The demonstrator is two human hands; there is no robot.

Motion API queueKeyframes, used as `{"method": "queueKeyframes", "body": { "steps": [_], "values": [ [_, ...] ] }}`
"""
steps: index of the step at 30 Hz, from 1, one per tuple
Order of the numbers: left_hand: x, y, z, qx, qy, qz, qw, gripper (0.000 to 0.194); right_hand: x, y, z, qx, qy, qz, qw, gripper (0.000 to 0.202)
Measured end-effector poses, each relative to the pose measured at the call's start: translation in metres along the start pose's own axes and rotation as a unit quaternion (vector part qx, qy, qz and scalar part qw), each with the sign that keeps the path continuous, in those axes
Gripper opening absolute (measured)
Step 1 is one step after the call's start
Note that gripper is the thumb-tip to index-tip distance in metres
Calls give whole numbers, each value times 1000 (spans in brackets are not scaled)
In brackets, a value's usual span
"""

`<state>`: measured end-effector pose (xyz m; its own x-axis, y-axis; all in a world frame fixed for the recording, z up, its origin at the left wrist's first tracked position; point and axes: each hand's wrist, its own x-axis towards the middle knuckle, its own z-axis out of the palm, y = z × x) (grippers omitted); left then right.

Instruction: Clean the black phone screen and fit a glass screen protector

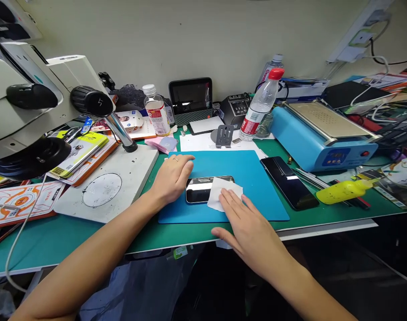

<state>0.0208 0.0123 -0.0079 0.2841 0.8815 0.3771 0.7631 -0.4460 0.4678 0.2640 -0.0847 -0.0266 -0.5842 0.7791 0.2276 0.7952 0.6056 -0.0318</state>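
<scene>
A smartphone point(198, 192) lies crosswise on a blue mat point(250, 169), its surface dark with a bright reflection. Over its right part is a small white wipe point(216, 199), which hides that end of the phone. My right hand point(248, 225) rests its straight fingertips flat on the wipe, thumb apart. Beside the phone's left end is my left hand point(172, 178), fingers extended loosely and thumb apart; whether it touches the phone, I cannot tell. A second black phone point(293, 187) lies to the right, across the mat's edge.
A microscope point(29, 116) on a pale base point(136, 178) takes up the left. Bottles, including a red-capped one point(258, 111), stand behind the mat with a small screen point(191, 96). On the right are a blue heating plate machine point(323, 133) and a yellow squeeze bottle point(342, 191).
</scene>
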Motion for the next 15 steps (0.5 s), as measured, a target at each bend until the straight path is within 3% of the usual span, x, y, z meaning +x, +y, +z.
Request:
{"method": "queueKeyframes", "body": {
  "steps": [7,12,15],
  "values": [
    [1,-1,5,-56,-26,-41,997,52,32,11,5,14,-23,51,998,79],
    [0,-5,3,-111,49,-55,991,57,72,-20,12,49,-23,79,995,84],
    [0,-4,-1,-96,63,-74,991,55,85,-43,14,77,-23,62,995,86]
  ]
}}
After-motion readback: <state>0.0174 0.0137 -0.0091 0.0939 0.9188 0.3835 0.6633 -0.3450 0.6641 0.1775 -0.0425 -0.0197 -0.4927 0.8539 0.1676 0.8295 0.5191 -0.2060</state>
